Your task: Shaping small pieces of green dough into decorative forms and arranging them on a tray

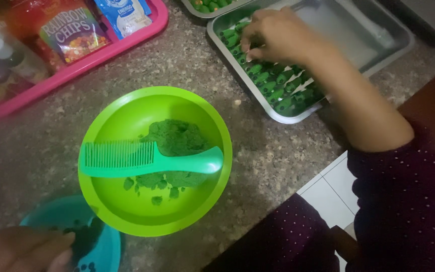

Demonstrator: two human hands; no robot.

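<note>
Green dough (174, 138) sits heaped in the middle of the lime bowl (127, 211), and everything else can be placed from that bowl. A mint-green comb (149, 161) lies flat across it, teeth to the left and handle to the right, bridging the rim on both sides; resting there, it stays off the worktop and touches the top of the dough heap. A few crumbs of dough lie loose in the bowl just below the comb.

Up and to the right of the bowl, your right hand (278, 38) is over a metal tray (383, 48), fingers curled down and drawn together at the tips as if pinching one of the small green pieces (278, 88); whether it actually grips one I cannot tell. Those pieces lie in close rows along the tray's near side, while its far half is bare metal.

Down and to the left of the bowl, your left hand (23, 249) rests at the rim of a teal dish (104, 247) holding small dark bits. It is blurred, so whether it is spread or closed cannot be told.

Up and to the left of the bowl, a pink tray (84, 63) holds snack packets and bottles. The worktop (273, 156) is speckled grey-brown stone; beyond its right edge, white floor tiles (331, 194) show.
</note>
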